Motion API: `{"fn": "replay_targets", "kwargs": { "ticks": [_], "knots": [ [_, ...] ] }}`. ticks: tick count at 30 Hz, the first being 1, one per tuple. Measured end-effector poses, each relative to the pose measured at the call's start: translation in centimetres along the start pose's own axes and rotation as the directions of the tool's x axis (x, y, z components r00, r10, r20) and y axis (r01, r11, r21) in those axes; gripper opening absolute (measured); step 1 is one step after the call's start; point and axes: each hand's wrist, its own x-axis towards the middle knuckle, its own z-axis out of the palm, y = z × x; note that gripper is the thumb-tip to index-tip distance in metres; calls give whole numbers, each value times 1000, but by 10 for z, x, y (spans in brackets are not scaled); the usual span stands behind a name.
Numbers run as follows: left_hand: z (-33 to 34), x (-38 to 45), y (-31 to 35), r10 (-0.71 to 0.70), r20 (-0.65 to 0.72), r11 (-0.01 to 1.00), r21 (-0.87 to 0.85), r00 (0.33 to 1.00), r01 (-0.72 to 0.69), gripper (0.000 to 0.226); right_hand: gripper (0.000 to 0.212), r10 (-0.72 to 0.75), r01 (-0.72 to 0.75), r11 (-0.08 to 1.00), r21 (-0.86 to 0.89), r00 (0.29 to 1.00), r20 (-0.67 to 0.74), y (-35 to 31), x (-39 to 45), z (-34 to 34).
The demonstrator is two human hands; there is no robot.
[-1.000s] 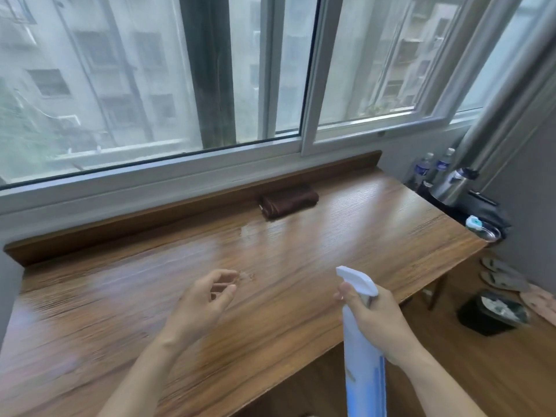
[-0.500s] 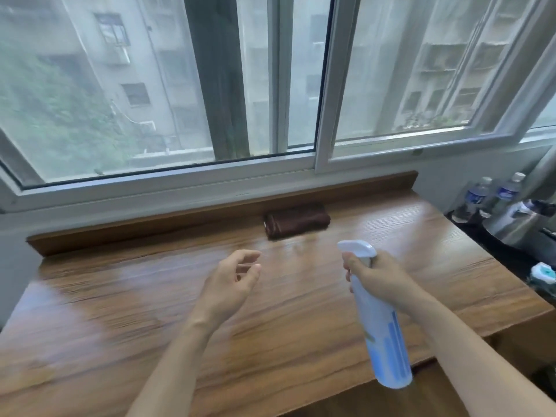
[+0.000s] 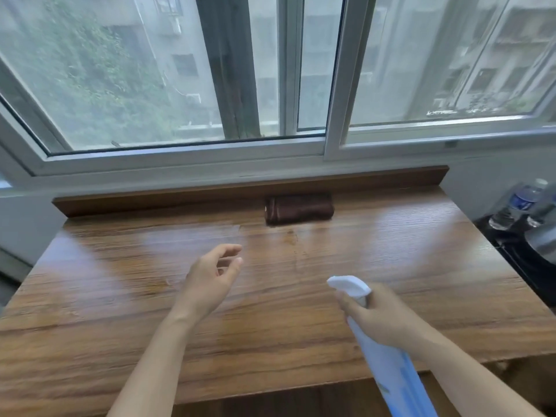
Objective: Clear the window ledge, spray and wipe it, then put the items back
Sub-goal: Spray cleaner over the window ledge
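Observation:
The wooden ledge (image 3: 120, 290) runs under the window, with a wet patch near its middle. A folded dark brown cloth (image 3: 299, 208) lies against the ledge's raised back strip. My right hand (image 3: 382, 317) grips a white and blue spray bottle (image 3: 388, 365) by the neck, nozzle aimed forward over the wood. My left hand (image 3: 210, 281) hovers above the middle of the ledge, fingers loosely curled and apart, holding nothing. It is well short of the cloth.
Sliding window frames (image 3: 334, 85) rise right behind the back strip. At the right, below the ledge's end, stand two water bottles (image 3: 517, 203) and a metal kettle (image 3: 544, 236) on a dark surface.
The view has tilted up and shifted toward the window. Both hands moved forward over the ledge, the spray bottle coming up above the wood.

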Motion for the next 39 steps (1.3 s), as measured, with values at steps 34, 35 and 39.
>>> {"fn": "replay_targets", "kwargs": {
  "ticks": [34, 35, 39],
  "knots": [
    [157, 59, 100, 126, 92, 988, -100, 988, -116, 22, 51, 209, -115, 958, 262, 906, -368, 84, 74, -177],
    [162, 61, 103, 123, 90, 988, -103, 988, -113, 22, 58, 209, -120, 959, 257, 912, -354, 89, 72, -182],
    [184, 64, 115, 115, 92, 988, -114, 989, -104, 23, 74, 203, -150, 971, 185, 928, -312, 112, 45, -186]
  ]
}}
